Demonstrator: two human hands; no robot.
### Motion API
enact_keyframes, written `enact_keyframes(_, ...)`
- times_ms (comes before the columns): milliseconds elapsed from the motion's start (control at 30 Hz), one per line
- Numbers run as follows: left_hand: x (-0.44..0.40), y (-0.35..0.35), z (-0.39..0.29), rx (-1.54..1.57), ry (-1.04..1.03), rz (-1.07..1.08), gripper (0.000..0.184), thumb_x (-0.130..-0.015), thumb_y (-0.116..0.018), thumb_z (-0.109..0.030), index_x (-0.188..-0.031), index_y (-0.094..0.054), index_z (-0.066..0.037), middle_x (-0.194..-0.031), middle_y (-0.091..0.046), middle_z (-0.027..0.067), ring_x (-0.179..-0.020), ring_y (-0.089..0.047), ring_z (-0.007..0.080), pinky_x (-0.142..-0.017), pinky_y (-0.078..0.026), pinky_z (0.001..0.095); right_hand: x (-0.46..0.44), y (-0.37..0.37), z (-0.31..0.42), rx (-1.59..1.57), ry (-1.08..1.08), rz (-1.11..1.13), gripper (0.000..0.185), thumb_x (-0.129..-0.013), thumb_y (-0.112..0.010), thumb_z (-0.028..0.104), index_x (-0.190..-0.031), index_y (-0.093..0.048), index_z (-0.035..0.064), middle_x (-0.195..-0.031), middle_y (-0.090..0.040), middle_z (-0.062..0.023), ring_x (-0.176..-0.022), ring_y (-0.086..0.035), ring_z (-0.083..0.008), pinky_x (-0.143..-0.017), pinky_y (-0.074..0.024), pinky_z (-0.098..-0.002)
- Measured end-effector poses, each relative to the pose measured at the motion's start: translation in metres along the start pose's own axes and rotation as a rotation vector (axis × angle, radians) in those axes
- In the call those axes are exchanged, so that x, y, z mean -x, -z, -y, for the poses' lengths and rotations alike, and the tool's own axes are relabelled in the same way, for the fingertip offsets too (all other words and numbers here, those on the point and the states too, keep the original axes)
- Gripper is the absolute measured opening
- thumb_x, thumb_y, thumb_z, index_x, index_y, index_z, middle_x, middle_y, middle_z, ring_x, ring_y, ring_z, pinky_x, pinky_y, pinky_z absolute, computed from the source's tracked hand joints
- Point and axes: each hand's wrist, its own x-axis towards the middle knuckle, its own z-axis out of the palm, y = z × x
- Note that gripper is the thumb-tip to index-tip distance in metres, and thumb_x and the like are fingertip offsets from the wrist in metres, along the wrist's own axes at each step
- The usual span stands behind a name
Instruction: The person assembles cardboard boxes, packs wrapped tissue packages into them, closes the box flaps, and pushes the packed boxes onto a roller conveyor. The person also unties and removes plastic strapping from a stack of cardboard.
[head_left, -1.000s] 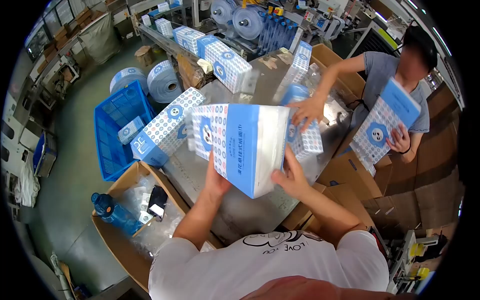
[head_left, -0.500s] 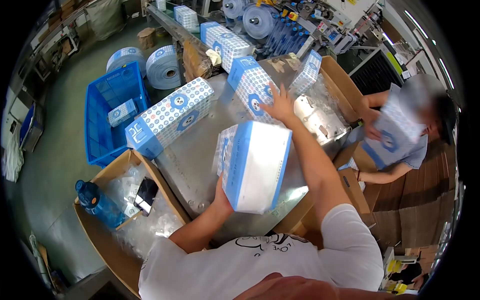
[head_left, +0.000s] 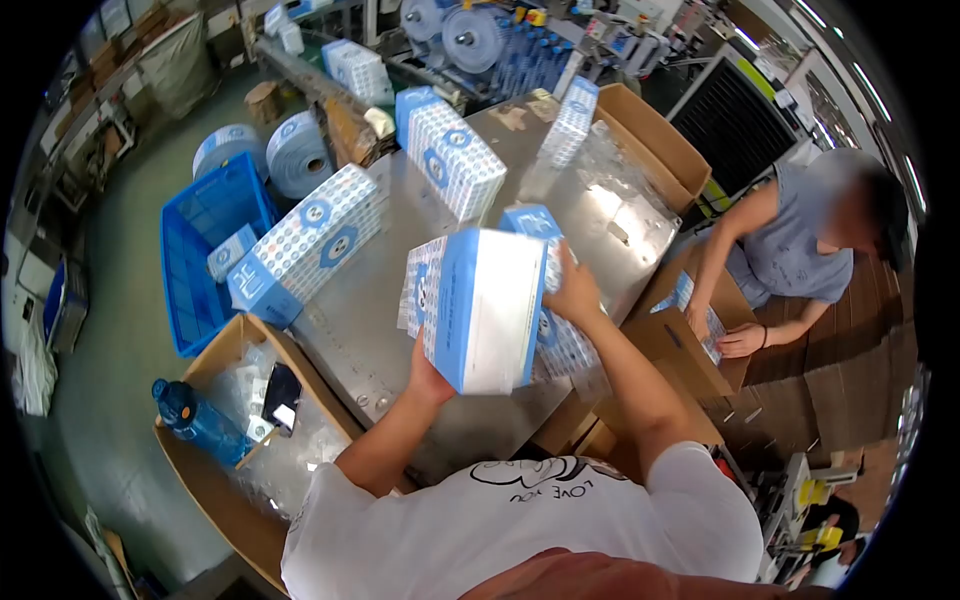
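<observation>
My left hand (head_left: 430, 376) is wrapped round the lower left side of a large blue and white patterned pack (head_left: 482, 310), held up over the metal table (head_left: 440, 425). My right hand (head_left: 574, 290) grips a second patterned pack (head_left: 566, 345), which lies to the right of the first and partly behind it. Another long pack (head_left: 448, 155) rests farther back on the table. At the left edge lies one more long pack (head_left: 310, 245), and a smaller upright one (head_left: 570, 122) is at the back right.
A blue crate (head_left: 180, 290) and a carton (head_left: 215, 490) with a blue bottle (head_left: 200, 418), a phone and clear plastic flank the table's left. At right, a co-worker (head_left: 800, 230) has both hands in an open carton (head_left: 690, 365). An open carton (head_left: 655, 140) is behind.
My right hand has reached to a pack farther back and brought it nearer, beside the held one. The co-worker's pack has gone down into the carton. Another pack has come forward off the conveyor.
</observation>
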Motion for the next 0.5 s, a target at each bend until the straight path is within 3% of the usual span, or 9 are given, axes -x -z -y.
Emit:
enact_keyframes(33,-0.002,-0.006,0.004,-0.027,0.007,0.008,0.049,-0.098,-0.042,-0.04,-0.135,-0.049,-0.008,-0.131,-0.057,0.008,-0.115,-0.057,0.0257,-0.099,-0.045,0.0413,-0.013,0.005,0.0,0.01,-0.147,0.192,0.111,-0.063,-0.083,0.034,-0.151,-0.017,0.014,-0.134,-0.042,-0.0306,-0.117,-0.048,-0.0453,-0.095,-0.0432,-0.0455)
enact_keyframes(67,-0.002,-0.01,0.009,-0.023,0.011,0.013,0.05,-0.098,-0.041,-0.041,-0.135,-0.049,-0.009,-0.131,-0.057,0.0074,-0.115,-0.057,0.0248,-0.099,-0.045,0.0405,-0.02,0.013,-0.01,0.002,-0.153,0.175,0.111,-0.063,-0.083,0.034,-0.151,-0.017,0.014,-0.134,-0.042,-0.0306,-0.117,-0.048,-0.0453,-0.095,-0.0432,-0.0455)
enact_keyframes(133,-0.003,-0.03,0.022,-0.103,0.0,-0.007,0.052,-0.099,-0.038,-0.045,-0.135,-0.048,-0.009,-0.13,-0.056,0.0059,-0.114,-0.057,0.0226,-0.097,-0.046,0.0391,-0.025,0.035,-0.032,-0.436,-0.05,0.264,0.109,-0.065,-0.082,0.028,-0.15,-0.017,0.0075,-0.143,-0.036,-0.0272,-0.128,-0.042,-0.0423,-0.103,-0.039,-0.0438)
enact_keyframes(167,0.0,-0.039,0.032,-0.155,-0.01,0.001,0.051,-0.097,-0.047,-0.042,-0.135,-0.047,-0.008,-0.131,-0.055,0.0079,-0.116,-0.055,0.0224,-0.098,-0.045,0.0384,-0.019,0.051,-0.048,-0.445,-0.049,0.246,0.109,-0.065,-0.082,0.028,-0.15,-0.017,0.0075,-0.143,-0.036,-0.0272,-0.128,-0.042,-0.0423,-0.103,-0.039,-0.0438)
enact_keyframes(233,0.002,-0.042,0.058,-0.488,-0.097,0.006,0.056,-0.092,-0.061,-0.034,-0.136,-0.043,-0.005,-0.13,-0.054,0.0115,-0.119,-0.053,0.0235,-0.099,-0.045,0.0398,0.011,0.12,-0.06,-0.476,0.297,0.026,0.109,-0.066,-0.082,0.019,-0.151,-0.015,0.0048,-0.152,-0.027,-0.022,-0.138,-0.031,-0.0332,-0.111,-0.0299,-0.0396)
enact_keyframes(300,0.001,-0.07,0.084,-1.131,0.095,0.254,0.067,-0.085,-0.071,-0.025,-0.138,-0.037,-0.002,-0.129,-0.052,0.0126,-0.121,-0.051,0.0255,-0.101,-0.044,0.042,0.059,0.193,-0.071,-0.474,0.311,0.044,0.109,-0.066,-0.082,0.012,-0.152,-0.014,0.0061,-0.154,-0.022,-0.0193,-0.141,-0.025,-0.0281,-0.114,-0.0224,-0.0373)
enact_keyframes(367,-0.014,-0.125,0.155,-1.431,-0.537,0.802,0.079,-0.076,-0.076,-0.024,-0.139,-0.033,-0.001,-0.123,-0.054,0.0149,-0.115,-0.054,0.0287,-0.096,-0.046,0.044,0.107,0.245,-0.091,-0.479,0.399,0.027,0.111,-0.066,-0.082,0.009,-0.152,-0.012,0.0062,-0.156,-0.019,-0.0174,-0.142,-0.022,-0.0261,-0.115,-0.0191,-0.0368)
enact_keyframes(433,-0.014,-0.137,0.229,-1.866,-0.277,1.154,0.09,-0.067,-0.079,-0.025,-0.139,-0.031,0.001,-0.118,-0.054,0.0197,-0.106,-0.055,0.0325,-0.088,-0.048,0.0441,0.155,0.262,-0.118,-0.506,0.383,0.03,0.111,-0.065,-0.082,0.009,-0.152,-0.013,0.0059,-0.156,-0.019,-0.0174,-0.142,-0.022,-0.0265,-0.115,-0.0188,-0.0369)
enact_keyframes(500,-0.006,-0.113,0.29,-2.163,-0.006,1.49,0.087,-0.068,-0.072,-0.019,-0.141,-0.031,0.003,-0.108,-0.055,0.022,-0.099,-0.055,0.0365,-0.078,-0.048,0.043,0.2,0.253,-0.149,-0.548,0.356,0.047,0.111,-0.064,-0.082,0.008,-0.152,-0.013,0.0056,-0.156,-0.019,-0.0173,-0.143,-0.022,-0.0269,-0.116,-0.0186,-0.037)
